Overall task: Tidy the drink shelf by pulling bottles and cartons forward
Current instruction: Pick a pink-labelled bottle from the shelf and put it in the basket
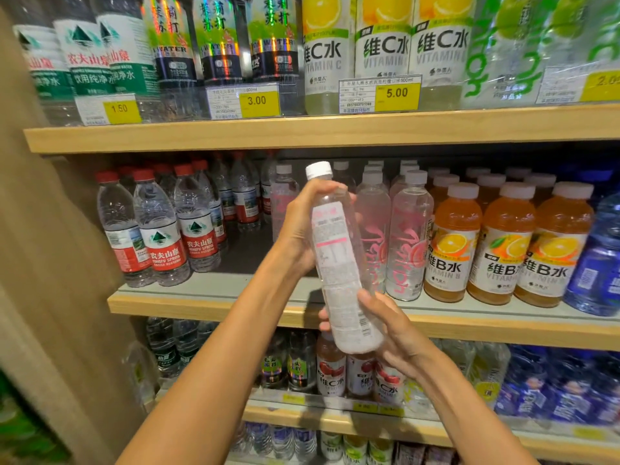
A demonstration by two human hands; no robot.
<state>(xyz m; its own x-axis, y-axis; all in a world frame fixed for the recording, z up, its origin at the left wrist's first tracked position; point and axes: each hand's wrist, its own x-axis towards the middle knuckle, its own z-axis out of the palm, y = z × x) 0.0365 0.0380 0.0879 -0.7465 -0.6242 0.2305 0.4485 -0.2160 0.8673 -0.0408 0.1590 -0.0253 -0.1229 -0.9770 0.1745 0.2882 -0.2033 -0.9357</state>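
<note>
The middle shelf (201,307) runs across the centre of the frame, with red-capped water bottles (161,229) at centre left and orange drinks (453,250) at centre right. Between them stands a row of pink-labelled bottles (407,250), and left of that row a bare gap (248,256) opens at the shelf front. The held bottle (339,263), seemingly the same pink kind, hangs tilted mid-frame in front of the shelf, its back label toward the camera. The left grip (302,226) wraps its shoulder; the right grip (392,327) curls round its base. To do this well, turn it until the pink lettering faces out. Then stand it upright in the gap, flush with its front neighbours, white cap (318,170) up.
</note>
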